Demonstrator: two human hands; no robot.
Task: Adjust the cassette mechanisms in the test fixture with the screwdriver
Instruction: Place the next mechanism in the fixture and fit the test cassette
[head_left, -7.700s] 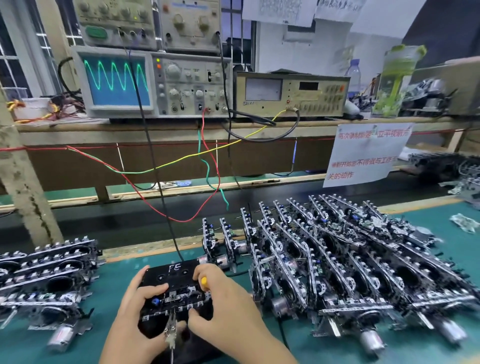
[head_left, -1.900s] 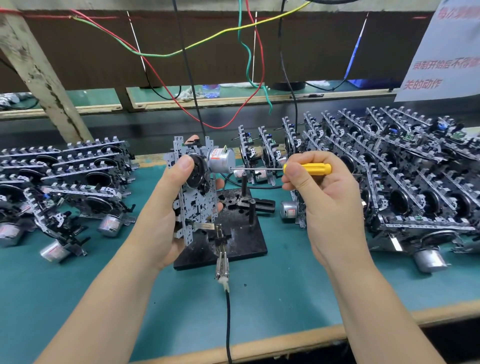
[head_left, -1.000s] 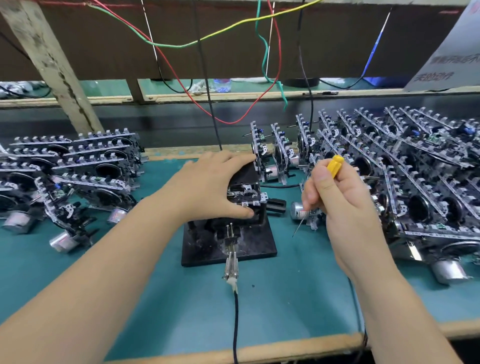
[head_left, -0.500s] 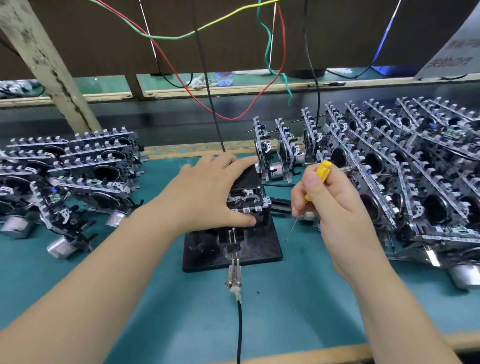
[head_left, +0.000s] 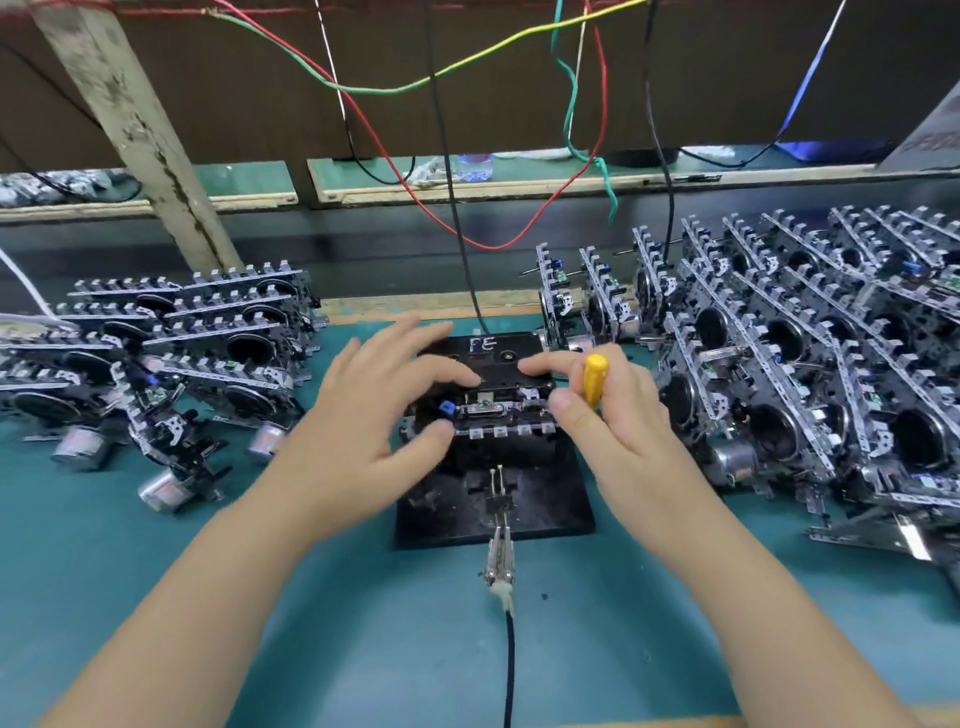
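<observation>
Pile of cassette mechanisms (head_left: 171, 353) at mid left. Left hand (head_left: 374, 415) lies spread, fingers straight, on the black cassette (head_left: 488, 364) marked FE, seated in the test fixture (head_left: 540, 499) at frame center. Right hand (head_left: 613, 415) grips the yellow screwdriver (head_left: 594, 379), index finger stretched onto the cassette. More mechanisms (head_left: 810, 364) fill the right.

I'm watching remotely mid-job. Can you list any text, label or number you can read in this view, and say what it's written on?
"FE": handwritten in white on the top of the black cassette seated on the mechanism in the test fixture.
The sign at the far right edge: print too blurred and cut off to read.
The yellow screwdriver in the right hand: no marking visible.
Nothing else legible.
</observation>
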